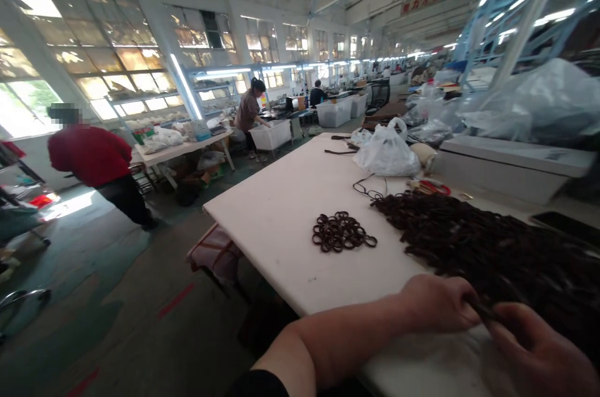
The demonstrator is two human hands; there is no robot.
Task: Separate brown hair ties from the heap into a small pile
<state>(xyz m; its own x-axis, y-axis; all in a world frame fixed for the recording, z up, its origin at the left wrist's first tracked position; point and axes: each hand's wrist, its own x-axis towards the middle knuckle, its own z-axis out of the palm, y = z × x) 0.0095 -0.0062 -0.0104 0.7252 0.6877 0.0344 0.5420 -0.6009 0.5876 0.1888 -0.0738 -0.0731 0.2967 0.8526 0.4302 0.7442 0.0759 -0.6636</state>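
Low on the right, my left hand [440, 303] pinches one end of a dark brown strip [482, 309]. My right hand [546, 347] has its fingers closed on the strip's other part, so it spans the short gap between both hands. Just beyond them spreads a large heap of dark brown strips [469, 234]. A small pile of dark brown rings [340, 231] lies apart from the heap, on the pale tabletop [276, 197].
Behind the heap are red-handled scissors [435, 187], a knotted white plastic bag [389, 150] and a long white box [510, 165]. A stool [215, 253] stands by the table's left edge. People are farther off: one in red [94, 156], another by a white bin [272, 134].
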